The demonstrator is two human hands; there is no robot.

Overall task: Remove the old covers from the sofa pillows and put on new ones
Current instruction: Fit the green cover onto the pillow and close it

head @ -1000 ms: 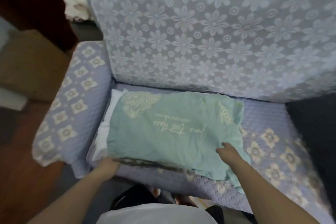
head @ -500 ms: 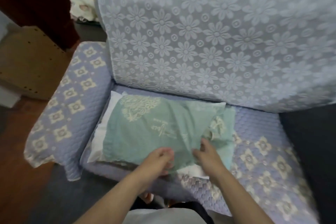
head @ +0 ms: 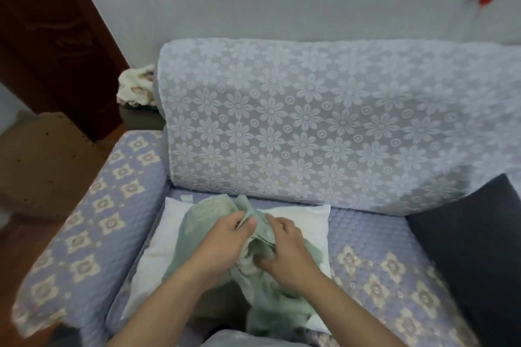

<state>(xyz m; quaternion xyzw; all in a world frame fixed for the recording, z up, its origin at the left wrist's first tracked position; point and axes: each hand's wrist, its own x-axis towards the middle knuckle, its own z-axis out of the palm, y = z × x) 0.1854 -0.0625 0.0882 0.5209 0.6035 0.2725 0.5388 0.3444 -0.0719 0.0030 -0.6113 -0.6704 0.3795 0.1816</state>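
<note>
A bare white pillow (head: pixel 298 220) lies flat on the sofa seat (head: pixel 372 236), close to the left armrest. On top of it sits a bunched mint-green pillow cover (head: pixel 203 220) with a pale pattern. My left hand (head: pixel 225 245) pinches a fold of the green cover between thumb and fingers. My right hand (head: pixel 284 251) grips the cover right beside it, fingers curled into the cloth. More of the cover hangs crumpled below my hands toward the seat's front edge.
The sofa back (head: pixel 310 132) wears a lace cloth with daisies. A quilted lilac armrest (head: pixel 93 222) stands at the left. A dark cushion (head: pixel 473 251) sits at the right. A cardboard box (head: pixel 42 166) and a cream cloth bundle (head: pixel 135 87) lie beyond the armrest.
The cover lay spread flat over the pillow; both hands have come together and gathered it into a bunch, baring the white pillow. The view has tilted upward.
</note>
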